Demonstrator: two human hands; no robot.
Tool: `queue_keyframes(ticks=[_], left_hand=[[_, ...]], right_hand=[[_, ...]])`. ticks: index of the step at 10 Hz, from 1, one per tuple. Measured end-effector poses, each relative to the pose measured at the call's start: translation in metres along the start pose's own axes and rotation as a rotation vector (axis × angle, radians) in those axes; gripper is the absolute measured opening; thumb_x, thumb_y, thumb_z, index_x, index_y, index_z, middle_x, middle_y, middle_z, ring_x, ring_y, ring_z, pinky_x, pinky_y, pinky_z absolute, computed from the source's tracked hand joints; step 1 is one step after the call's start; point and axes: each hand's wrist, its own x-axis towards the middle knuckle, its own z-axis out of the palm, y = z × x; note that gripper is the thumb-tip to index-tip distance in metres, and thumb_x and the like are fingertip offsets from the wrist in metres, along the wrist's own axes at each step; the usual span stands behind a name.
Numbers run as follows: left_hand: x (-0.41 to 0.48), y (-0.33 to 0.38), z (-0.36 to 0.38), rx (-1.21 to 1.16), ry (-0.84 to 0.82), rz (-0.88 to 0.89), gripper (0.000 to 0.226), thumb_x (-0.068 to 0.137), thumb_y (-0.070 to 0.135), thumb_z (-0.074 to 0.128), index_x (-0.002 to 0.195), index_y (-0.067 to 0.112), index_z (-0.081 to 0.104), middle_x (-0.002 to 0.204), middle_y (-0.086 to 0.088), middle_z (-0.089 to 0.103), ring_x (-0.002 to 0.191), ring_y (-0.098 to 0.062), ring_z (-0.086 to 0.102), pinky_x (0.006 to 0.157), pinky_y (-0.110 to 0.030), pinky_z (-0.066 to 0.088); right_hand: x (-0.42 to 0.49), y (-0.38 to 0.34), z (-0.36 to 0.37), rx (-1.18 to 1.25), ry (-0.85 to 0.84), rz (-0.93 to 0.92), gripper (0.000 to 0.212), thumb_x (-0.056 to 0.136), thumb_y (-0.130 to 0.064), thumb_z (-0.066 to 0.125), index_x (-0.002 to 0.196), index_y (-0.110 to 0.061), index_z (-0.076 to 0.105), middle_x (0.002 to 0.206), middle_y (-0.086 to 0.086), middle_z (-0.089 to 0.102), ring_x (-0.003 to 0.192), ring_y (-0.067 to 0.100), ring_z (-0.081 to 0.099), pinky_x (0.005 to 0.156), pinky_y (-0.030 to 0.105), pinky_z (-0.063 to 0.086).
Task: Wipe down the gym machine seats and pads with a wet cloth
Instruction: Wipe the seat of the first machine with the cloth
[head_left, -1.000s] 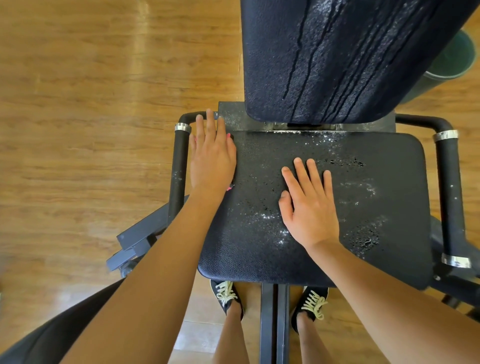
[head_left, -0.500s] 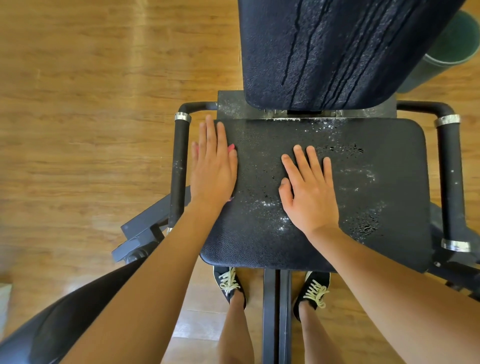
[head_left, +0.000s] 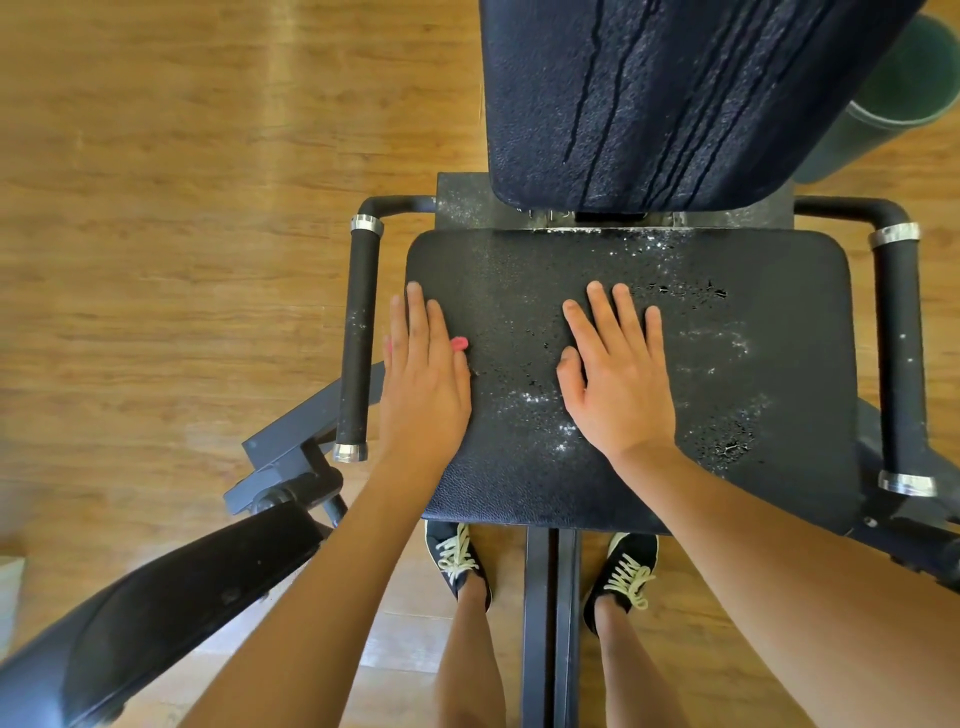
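**Seat wipe: cloth nearly hidden under the palm**

Seat (head_left: 493, 270) is a flat black vinyl cushion bolted to the frame. It's beaded with droplets and pale smears around the middle and toward the back. The backrest (head_left: 675, 104) above it has dark runs of water streaking down.

Left hand (head_left: 423, 384) lies flat on the seat's left edge with fingers straight, not gripping anything. A pink bit pokes out by the thumb, and I'm guessing that's the cloth (head_left: 460, 343) pinned under the palm. Most of it is covered, so I can't say how it's folded. Right hand (head_left: 618, 384) is spread flat on the middle of the seat, relaxed and holding nothing, touching the wet patch.

How it'll handle, as I see it:
- The cloth is soft, limp and light. Wet, it should cling to the textured vinyl and drag a bit, so a flat palm spreads the pressure better than a pinch.
- If it bunches, pick it up by a loose edge and lay it out again.
- The vinyl looks firm with some give, and slick where water pools. A hand braced on it could slide.
- The seat itself won't budge, so there's no need to hold it.

The left handle (head_left: 358, 332) sits just beside the cloth hand, with white specks on it. The side pad (head_left: 156, 613) at lower left looks dry.
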Motion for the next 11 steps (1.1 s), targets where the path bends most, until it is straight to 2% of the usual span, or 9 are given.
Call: queue_keyframes(ticks=[1, 4, 5, 7, 8, 9, 10, 11], left_hand=[[-0.015, 0.001, 0.000, -0.037, -0.015, -0.028, 0.057, 0.111, 0.030, 0.026, 0.156, -0.004, 0.023, 0.168, -0.021, 0.006, 0.156, -0.033, 0.000, 0.125, -0.051, 0.016], [0.040, 0.007, -0.003, 0.004, -0.003, -0.036, 0.055, 0.111, 0.029, 0.029, 0.156, -0.003, 0.027, 0.168, -0.019, 0.014, 0.156, -0.033, 0.010, 0.124, -0.052, 0.021], [0.029, 0.004, -0.003, -0.029, -0.012, -0.032, 0.054, 0.110, 0.025, 0.035, 0.155, -0.003, 0.028, 0.168, -0.019, 0.015, 0.156, -0.033, 0.010, 0.124, -0.051, 0.020], [-0.034, -0.001, 0.001, -0.019, -0.007, -0.016, 0.054, 0.103, 0.018, 0.046, 0.151, -0.006, 0.036, 0.164, -0.022, 0.024, 0.153, -0.034, 0.019, 0.119, -0.054, 0.033], [-0.069, 0.001, 0.000, 0.070, -0.039, -0.020, 0.053, 0.102, 0.014, 0.052, 0.150, -0.004, 0.039, 0.163, -0.021, 0.029, 0.152, -0.032, 0.023, 0.118, -0.047, 0.024], [-0.060, 0.000, 0.001, 0.089, -0.049, 0.016, 0.051, 0.108, 0.023, 0.036, 0.151, -0.004, 0.037, 0.164, -0.020, 0.027, 0.153, -0.030, 0.019, 0.119, -0.048, 0.019], [-0.033, -0.001, 0.003, 0.039, -0.087, 0.018, 0.057, 0.109, 0.031, 0.021, 0.154, -0.003, 0.030, 0.167, -0.019, 0.018, 0.155, -0.026, 0.007, 0.122, -0.046, 0.013], [-0.014, -0.001, 0.002, 0.011, -0.081, -0.001, 0.057, 0.110, 0.031, 0.019, 0.156, -0.003, 0.026, 0.168, -0.019, 0.012, 0.156, -0.028, 0.004, 0.123, -0.047, 0.013]], right_hand=[[0.000, 0.000, 0.000, 0.007, 0.002, 0.000, 0.050, 0.106, -0.029, 0.036, 0.152, -0.013, 0.047, 0.164, 0.015, 0.037, 0.155, 0.036, 0.025, 0.126, 0.060, 0.017], [0.001, 0.000, 0.000, 0.008, -0.005, 0.001, 0.050, 0.106, -0.029, 0.034, 0.152, -0.013, 0.047, 0.164, 0.015, 0.037, 0.155, 0.036, 0.024, 0.126, 0.060, 0.017], [0.000, 0.000, 0.000, 0.006, -0.004, 0.003, 0.049, 0.106, -0.028, 0.035, 0.152, -0.013, 0.047, 0.164, 0.015, 0.036, 0.156, 0.036, 0.024, 0.126, 0.060, 0.017], [0.000, -0.001, -0.002, 0.010, -0.005, 0.001, 0.050, 0.106, -0.028, 0.036, 0.152, -0.013, 0.048, 0.164, 0.015, 0.037, 0.155, 0.037, 0.025, 0.125, 0.060, 0.018], [0.000, -0.001, -0.002, 0.009, -0.007, 0.001, 0.049, 0.106, -0.028, 0.037, 0.152, -0.013, 0.048, 0.163, 0.015, 0.037, 0.155, 0.037, 0.025, 0.125, 0.061, 0.019], [0.000, 0.000, -0.002, 0.010, -0.005, 0.001, 0.049, 0.106, -0.028, 0.037, 0.152, -0.013, 0.047, 0.164, 0.015, 0.037, 0.155, 0.037, 0.025, 0.125, 0.060, 0.018], [0.000, 0.000, -0.002, 0.010, -0.003, 0.002, 0.049, 0.106, -0.028, 0.038, 0.152, -0.013, 0.047, 0.164, 0.014, 0.037, 0.155, 0.036, 0.024, 0.126, 0.060, 0.017], [0.000, 0.000, -0.001, 0.007, -0.008, 0.001, 0.049, 0.106, -0.028, 0.037, 0.152, -0.013, 0.047, 0.164, 0.014, 0.037, 0.155, 0.036, 0.024, 0.126, 0.060, 0.017]])
